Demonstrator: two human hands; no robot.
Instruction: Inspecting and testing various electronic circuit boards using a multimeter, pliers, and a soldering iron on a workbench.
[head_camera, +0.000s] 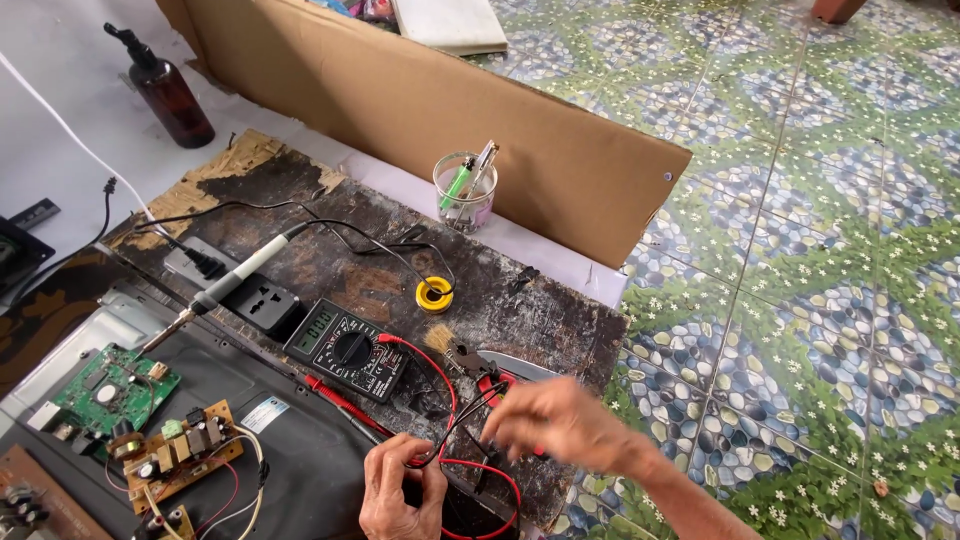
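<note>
1. Near the front edge of the scorched wooden tabletop (560, 300), the left hand (400, 490) has its fingers closed on the red and black test leads (450, 420), pinching them where they cross.
2. The right hand (565, 425) hovers just above the same leads; it is blurred, so I cannot tell whether its fingers grip anything.
3. The leads run to the black multimeter (348, 350), which lies flat mid-tabletop with 1 red probe (340, 400) resting beside it, touching nothing on the boards.
4. As a judgement, the work is early: the leads look tangled, and neither probe is on the green circuit board (110, 385) or the brown circuit board (180, 450) at the left front corner.
5. The soldering iron (225, 285) lies idle towards the left edge, its tip near the green board; its cord reaches the black power strip (255, 300).
6. A yellow solder spool (434, 294) sits mid-tabletop; red-handled pliers (490, 375) and a small brush (438, 338) lie just beside the right hand.
7. A small pale label (264, 412) with a blue patch sits on the dark panel (300, 470) near the front edge.
8. A brown pump bottle (172, 95) stands beyond the far left corner; a clear cup (465, 195) holding a green lighter is at the far edge, against the cardboard sheet (420, 100).
</note>
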